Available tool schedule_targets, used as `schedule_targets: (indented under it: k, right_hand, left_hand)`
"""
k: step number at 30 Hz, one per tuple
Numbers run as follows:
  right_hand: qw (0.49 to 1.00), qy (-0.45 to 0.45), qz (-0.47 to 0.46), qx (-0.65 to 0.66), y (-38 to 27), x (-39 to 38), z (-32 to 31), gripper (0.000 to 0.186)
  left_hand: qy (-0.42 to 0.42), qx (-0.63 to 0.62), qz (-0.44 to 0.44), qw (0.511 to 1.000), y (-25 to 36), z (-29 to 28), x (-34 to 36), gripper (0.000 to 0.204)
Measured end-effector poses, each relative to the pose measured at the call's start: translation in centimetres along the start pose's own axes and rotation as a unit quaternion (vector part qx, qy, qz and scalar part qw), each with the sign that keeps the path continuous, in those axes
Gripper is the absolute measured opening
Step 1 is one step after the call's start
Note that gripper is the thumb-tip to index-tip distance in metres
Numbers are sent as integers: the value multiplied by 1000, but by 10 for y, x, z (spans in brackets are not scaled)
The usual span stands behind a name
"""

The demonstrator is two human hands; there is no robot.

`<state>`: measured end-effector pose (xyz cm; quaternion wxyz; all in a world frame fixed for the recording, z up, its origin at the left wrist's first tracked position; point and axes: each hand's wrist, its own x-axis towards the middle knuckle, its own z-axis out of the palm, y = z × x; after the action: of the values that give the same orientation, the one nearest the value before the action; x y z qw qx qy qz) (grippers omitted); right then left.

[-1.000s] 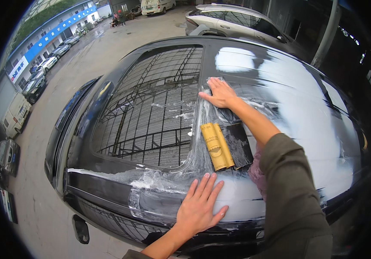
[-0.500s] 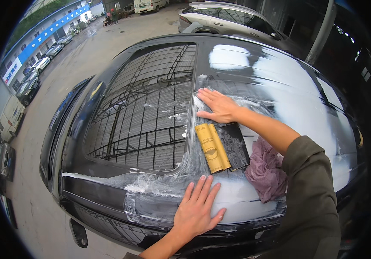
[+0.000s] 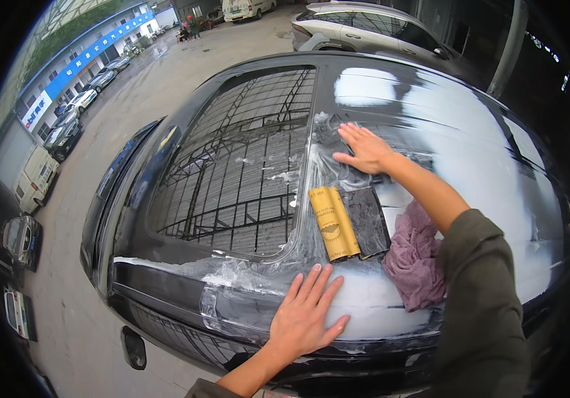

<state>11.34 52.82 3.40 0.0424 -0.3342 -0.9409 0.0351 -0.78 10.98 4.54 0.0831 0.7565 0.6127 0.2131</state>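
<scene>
A black car roof [image 3: 351, 118], smeared with whitish wet residue, lies under both hands. My right hand [image 3: 366, 151] rests flat on it just right of the glass sunroof [image 3: 238, 159], fingers stretched out; nothing shows in it. Nearer to me, my left hand [image 3: 306, 315] lies with spread fingers on the roof's near side. Between the hands sits folded sandpaper, with a yellow-brown printed backing [image 3: 335, 224] and a wet black sheet [image 3: 370, 222] beside it. A crumpled purple cloth [image 3: 416, 259] lies right of the sandpaper, close to my right forearm.
Pale grey-white patches [image 3: 477, 146] cover the roof's right part. A side mirror [image 3: 134, 347] juts out at the near left. Beyond the roof stands a silver car [image 3: 371, 30], with a pillar [image 3: 510, 50] to its right. More vehicles line the yard at left.
My right hand has slid right, away from the sunroof's edge. My left hand stays at about the same spot on the roof. The whole view has shifted slightly.
</scene>
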Motion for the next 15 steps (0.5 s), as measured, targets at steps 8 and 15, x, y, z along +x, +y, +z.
schedule_targets:
  k: [8, 15]
  right_hand:
    - [997, 32, 52, 40, 7, -21, -7, 104]
    - [956, 81, 281, 8, 138, -130, -23, 110]
  left_hand:
    - [-29, 39, -13, 999, 4, -1, -3, 74]
    - [-28, 30, -9, 999, 11, 2, 1, 75]
